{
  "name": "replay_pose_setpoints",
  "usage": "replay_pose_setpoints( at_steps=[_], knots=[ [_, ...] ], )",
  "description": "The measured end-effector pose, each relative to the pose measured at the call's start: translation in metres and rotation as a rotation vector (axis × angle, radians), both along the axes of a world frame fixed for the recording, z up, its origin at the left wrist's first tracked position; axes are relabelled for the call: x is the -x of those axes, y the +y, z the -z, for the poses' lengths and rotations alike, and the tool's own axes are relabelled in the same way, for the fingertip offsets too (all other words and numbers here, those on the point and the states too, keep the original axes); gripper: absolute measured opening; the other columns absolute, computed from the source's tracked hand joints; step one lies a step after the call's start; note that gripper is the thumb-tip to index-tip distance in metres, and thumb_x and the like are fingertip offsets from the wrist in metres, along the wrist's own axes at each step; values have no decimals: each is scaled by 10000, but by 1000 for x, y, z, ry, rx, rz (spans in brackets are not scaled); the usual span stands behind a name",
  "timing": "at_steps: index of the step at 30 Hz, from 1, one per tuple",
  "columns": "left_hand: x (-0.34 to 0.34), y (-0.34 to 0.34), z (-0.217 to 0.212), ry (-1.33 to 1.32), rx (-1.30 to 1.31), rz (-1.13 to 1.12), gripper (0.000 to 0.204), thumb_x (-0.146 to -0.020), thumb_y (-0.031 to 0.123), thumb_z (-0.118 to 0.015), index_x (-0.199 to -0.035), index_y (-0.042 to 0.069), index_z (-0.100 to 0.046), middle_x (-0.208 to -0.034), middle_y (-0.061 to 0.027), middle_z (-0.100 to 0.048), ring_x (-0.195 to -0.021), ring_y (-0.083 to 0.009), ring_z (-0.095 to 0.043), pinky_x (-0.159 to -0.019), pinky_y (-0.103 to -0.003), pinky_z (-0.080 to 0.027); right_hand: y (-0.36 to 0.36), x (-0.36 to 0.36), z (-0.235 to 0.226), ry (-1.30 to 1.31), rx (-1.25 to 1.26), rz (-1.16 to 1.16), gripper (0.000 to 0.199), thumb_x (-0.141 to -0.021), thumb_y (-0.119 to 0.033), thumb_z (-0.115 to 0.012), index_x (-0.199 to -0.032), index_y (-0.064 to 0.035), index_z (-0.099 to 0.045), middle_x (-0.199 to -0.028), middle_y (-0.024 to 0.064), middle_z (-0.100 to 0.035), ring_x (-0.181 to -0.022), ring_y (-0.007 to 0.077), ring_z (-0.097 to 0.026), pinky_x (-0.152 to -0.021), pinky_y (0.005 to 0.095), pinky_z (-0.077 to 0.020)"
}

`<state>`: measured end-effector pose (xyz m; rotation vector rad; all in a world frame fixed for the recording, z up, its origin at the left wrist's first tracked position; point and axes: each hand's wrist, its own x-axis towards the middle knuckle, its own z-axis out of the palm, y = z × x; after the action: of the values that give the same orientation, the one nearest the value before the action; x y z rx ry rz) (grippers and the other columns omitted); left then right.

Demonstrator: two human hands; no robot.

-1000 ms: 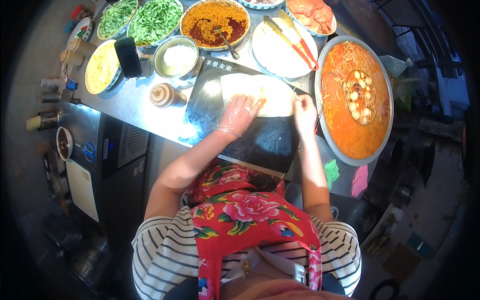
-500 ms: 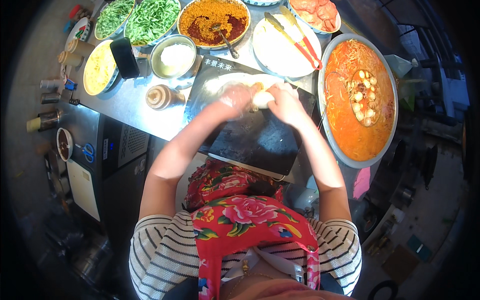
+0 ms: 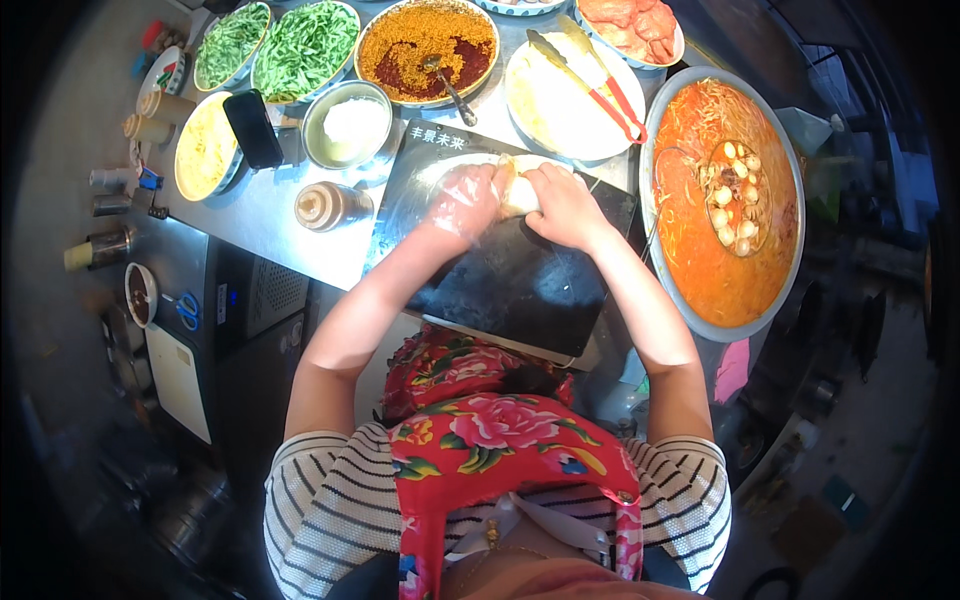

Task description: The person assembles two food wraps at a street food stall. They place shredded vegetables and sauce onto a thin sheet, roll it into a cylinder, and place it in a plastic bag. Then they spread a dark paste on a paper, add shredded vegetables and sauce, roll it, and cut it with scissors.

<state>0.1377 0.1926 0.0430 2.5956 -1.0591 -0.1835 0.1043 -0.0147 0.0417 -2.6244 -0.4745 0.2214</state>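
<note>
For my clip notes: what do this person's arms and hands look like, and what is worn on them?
Left hand wears a thin clear plastic glove; right hand is bare. Both forearms are bare, with short black-and-white striped sleeves ending above the elbows.

- A large round basin (image 3: 727,290) of orange-red noodle salad fills the right side of the frame.
- Two bowls of green vegetables (image 3: 270,45) sit at the upper left.
- A tray of yellow and red spice (image 3: 425,45) lies at top centre, with a spoon (image 3: 450,85) in it.
- Red-handled tongs (image 3: 600,80) rest on a white plate (image 3: 545,110).
- A brown squeeze bottle (image 3: 325,205) stands left of centre.
</note>
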Motion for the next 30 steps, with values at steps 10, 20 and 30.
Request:
replay_pose_setpoints(
  at_steps=[10, 20, 30],
  knots=[
    [-22, 4, 17, 204, -35, 109, 734, -806, 231, -742, -1405, -17, -398, -1018, -201, -626, -990, -366, -627, -864, -434, -508, 15, 24, 6, -251, 92, 31, 558, -699, -132, -671, -1230, -16, -544, -1142, 178, -548, -1147, 354, -521, -1006, 460, -392],
    [-18, 3, 15, 46, -189, 60, 870, -768, 291, -794, -1447, -27, -354, -1074, -193, -625, -980, -364, -635, -848, -430, -515, 8, 8, 0, -175, 97, -5, 562, -717, -92, -660, -1262, -33, -536, -1164, 157, -545, -1179, 341, -518, -1001, 465, -414],
    [-8, 1, 15, -81, -143, -93, 789, -761, 177, -742, -1440, -11, -386, -1118, -163, -628, -1077, -327, -601, -984, -435, -450, 7, -11, -2, 88, 29, -5, 634, -711, -97, -674, -1319, -28, -509, -1197, 162, -532, -1154, 346, -525, -984, 448, -423]
  ],
)
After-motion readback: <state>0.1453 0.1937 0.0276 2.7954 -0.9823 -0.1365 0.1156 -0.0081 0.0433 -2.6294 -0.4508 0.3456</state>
